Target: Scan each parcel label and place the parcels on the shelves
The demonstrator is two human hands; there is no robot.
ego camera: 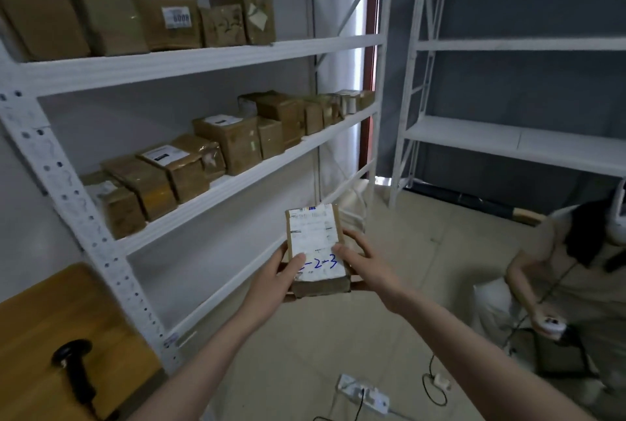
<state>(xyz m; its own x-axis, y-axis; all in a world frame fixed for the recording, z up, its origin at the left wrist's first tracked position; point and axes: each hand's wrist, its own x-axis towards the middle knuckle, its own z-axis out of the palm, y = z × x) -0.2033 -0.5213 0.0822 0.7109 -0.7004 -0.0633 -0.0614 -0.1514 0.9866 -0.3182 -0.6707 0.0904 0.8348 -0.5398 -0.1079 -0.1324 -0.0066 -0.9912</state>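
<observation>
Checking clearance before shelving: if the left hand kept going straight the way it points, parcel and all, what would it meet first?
Probably nothing soon: the left hand, gripping the parcel, points toward the open floor beside the shelf rack, though depth is unclear.

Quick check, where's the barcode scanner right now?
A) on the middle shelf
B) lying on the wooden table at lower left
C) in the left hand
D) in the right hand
B: the black scanner lies on the wooden table, while the left hand and right hand both hold the parcel by its sides.
</observation>
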